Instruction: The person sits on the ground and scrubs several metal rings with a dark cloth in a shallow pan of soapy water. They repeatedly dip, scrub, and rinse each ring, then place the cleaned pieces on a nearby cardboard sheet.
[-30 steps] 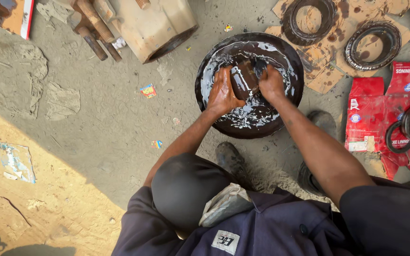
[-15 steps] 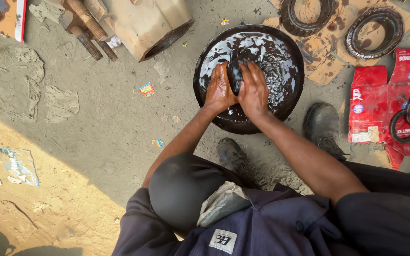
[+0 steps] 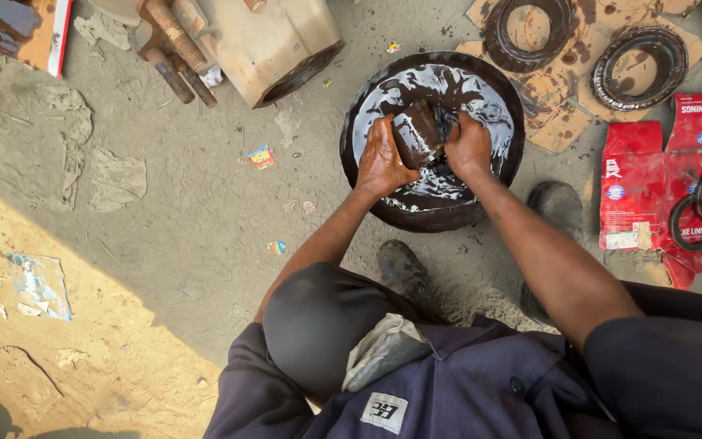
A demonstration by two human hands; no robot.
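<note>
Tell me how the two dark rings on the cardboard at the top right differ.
The left dark ring on the cardboard looks matte black, with a broad flat band; the right dark metal ring is shinier, with a ribbed rim. The left ring is cut off by the top edge of the picture; the right ring shows whole. Both lie flat on the oil-stained cardboard sheet, apart from each other.

daylight scene, sharp focus throughout; sunlit sand strip at lower left, remainder in even shade, white glare on wet basin [image 3: 504, 175] at upper centre.
</note>
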